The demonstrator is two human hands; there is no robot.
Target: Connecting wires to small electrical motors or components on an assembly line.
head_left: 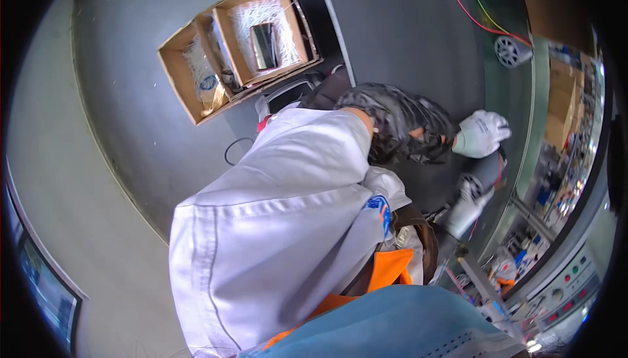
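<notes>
My left hand (483,133), in a white glove, reaches across to the right side of the dark work surface. A camouflage oversleeve (409,122) covers that forearm. Its fingers are curled, and whatever they may hold is hidden under the palm. Just below it, my right hand (466,211), also gloved, grips a dark grey rounded part (485,173). A thin red wire shows beside this part. Higher up, at the right edge of the surface, lies a grey round part (513,52) with a vented face. Red and yellow wires (487,25) run up from near it.
A divided cardboard box (184,99) at the upper left holds white shredded filling and a dark shiny rectangular item (264,46). A pale strip (335,24) crosses the dark surface. Small parts crowd a shelf (556,161) at right, above a control panel (566,292) with buttons.
</notes>
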